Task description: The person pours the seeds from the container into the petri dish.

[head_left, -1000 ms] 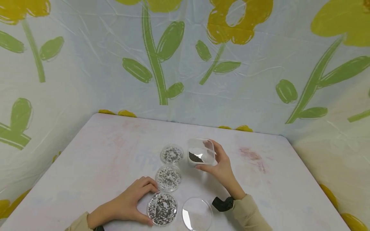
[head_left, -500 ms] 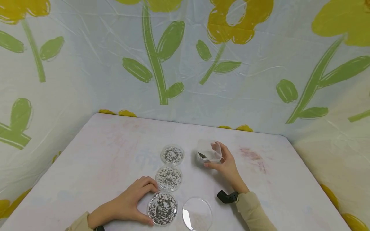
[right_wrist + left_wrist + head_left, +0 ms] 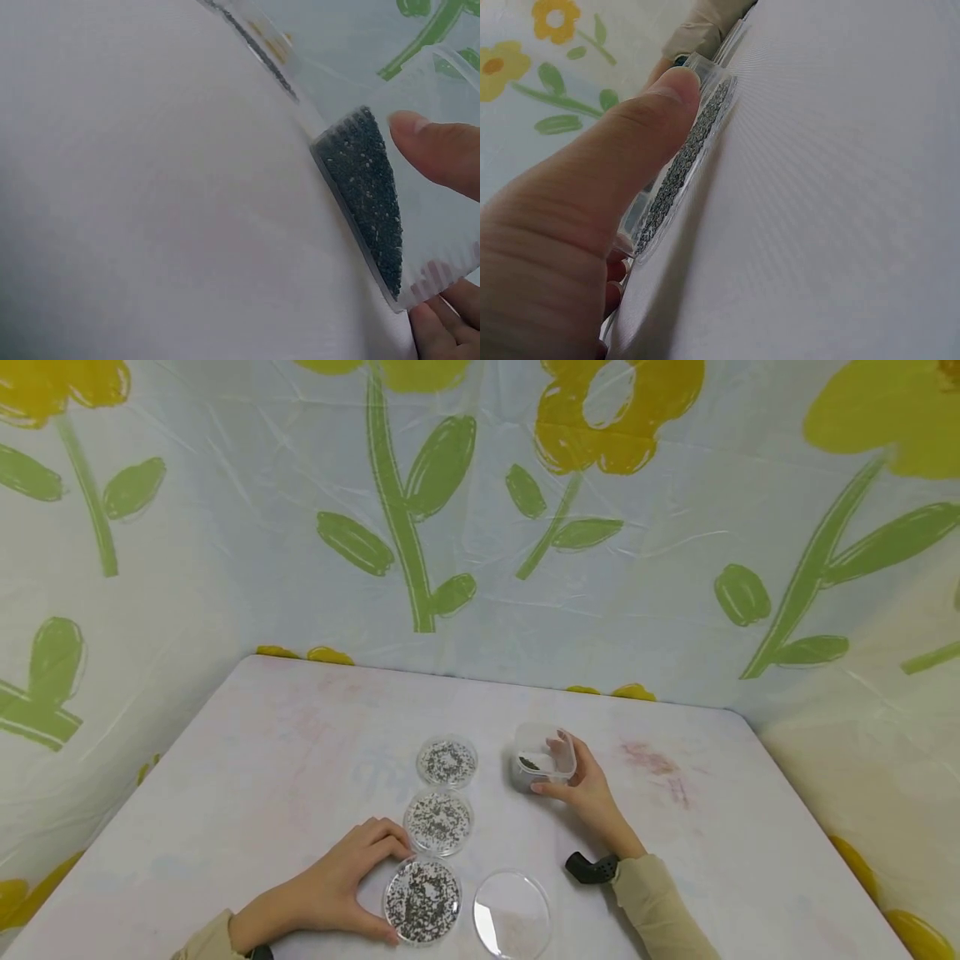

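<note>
My left hand holds the nearest petri dish, thumb and fingers spread round its rim. Dark grains lie scattered over the dish's bottom. In the left wrist view, the thumb presses the clear wall above a layer of grains. On the right, my right hand grips a clear square plastic container by its sides. Its top is uncovered. Seen from the right wrist, dark granules are heaped in a slope against one side of the container, whose base is right at the tabletop.
A middle dish and a far dish, both with dark grains, form a column with the held one. An empty clear round lid or dish lies right of the nearest dish. Flowered cloth hangs behind the table.
My right hand has carried the container to the right, away from the dishes, and lowered it to the tabletop. The left hand and the dishes have stayed in place.
</note>
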Tool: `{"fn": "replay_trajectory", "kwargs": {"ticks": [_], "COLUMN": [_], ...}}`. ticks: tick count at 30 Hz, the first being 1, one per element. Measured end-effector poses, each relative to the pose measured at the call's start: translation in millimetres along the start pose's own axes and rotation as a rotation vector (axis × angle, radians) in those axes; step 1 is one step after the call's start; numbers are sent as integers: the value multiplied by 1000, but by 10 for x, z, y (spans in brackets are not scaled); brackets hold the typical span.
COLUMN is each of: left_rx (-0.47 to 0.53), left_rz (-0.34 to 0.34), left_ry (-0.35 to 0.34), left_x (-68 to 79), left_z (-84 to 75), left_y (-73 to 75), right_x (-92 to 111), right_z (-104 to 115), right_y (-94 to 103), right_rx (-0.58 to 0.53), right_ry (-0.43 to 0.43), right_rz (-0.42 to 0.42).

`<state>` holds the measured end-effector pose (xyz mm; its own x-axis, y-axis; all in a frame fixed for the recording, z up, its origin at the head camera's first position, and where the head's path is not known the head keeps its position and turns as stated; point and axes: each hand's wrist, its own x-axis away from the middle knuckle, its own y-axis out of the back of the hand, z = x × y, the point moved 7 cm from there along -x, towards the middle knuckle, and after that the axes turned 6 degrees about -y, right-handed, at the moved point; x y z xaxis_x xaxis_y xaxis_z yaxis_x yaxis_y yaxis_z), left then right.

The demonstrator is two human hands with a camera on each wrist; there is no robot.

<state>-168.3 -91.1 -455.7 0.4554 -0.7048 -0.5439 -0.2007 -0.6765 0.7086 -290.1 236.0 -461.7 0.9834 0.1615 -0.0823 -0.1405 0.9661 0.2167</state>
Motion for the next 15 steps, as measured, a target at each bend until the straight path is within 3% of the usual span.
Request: {"fn": "replay_trajectory", "kwargs": {"ticks": [6, 10, 15], "left_rx": [8, 7, 9], "left_rz": [12, 1, 16], "left_ry": [22, 11, 24], "left_x": [17, 11, 6], "left_z": [2, -4, -3], "left_y": [-9, 0, -11], "right_x": [65, 227, 488], "right_z": [-38, -14, 39], "right_y": [3, 37, 83], "right_rx": [23, 81, 66], "right_ry": [-33, -116, -176], "right_rz": [37, 13, -37]}}
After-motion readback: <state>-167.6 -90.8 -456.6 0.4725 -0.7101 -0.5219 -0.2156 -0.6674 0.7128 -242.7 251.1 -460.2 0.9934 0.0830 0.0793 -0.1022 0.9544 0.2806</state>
